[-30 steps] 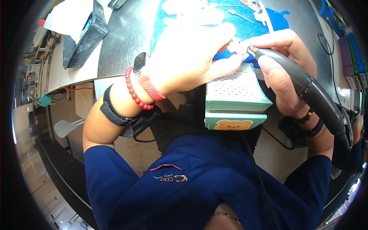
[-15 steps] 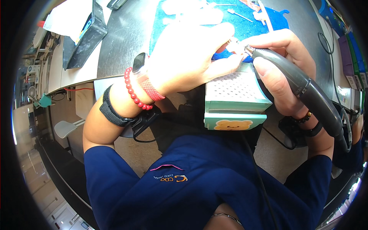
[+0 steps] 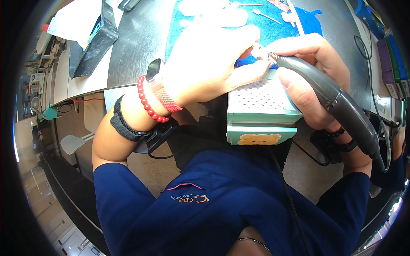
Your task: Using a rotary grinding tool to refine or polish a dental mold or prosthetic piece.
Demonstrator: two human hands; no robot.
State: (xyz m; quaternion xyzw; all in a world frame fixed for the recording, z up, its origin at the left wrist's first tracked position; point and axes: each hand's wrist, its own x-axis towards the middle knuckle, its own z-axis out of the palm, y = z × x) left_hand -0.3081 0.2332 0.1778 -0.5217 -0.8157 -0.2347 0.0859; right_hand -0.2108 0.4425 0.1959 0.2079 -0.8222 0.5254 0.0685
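My left hand (image 3: 205, 64), washed out by bright light, pinches a small pale piece (image 3: 258, 51) between thumb and fingers. Glare and the fingertips hide its exact shape. Wrapped round a black rotary handpiece (image 3: 354, 123), my right hand (image 3: 305, 100) has its thumb below and its index finger along the top. The metal nose of the handpiece meets the pale piece, or lies very close to it; which one I cannot tell. Just beneath both hands stands a mint-green box (image 3: 265, 117) with a perforated white top and a bear sticker on its front.
A blue mat (image 3: 277, 6) under strong light carries white items and a small thin tool (image 3: 267, 16). At the left stands a black angled holder (image 3: 96, 45) with papers. The handpiece's cord (image 3: 388, 149) loops at the right, near coloured bins (image 3: 386, 64).
The handpiece and my right hand have shifted slightly left, its nose moving closer in to the pale piece. My left hand has barely moved.
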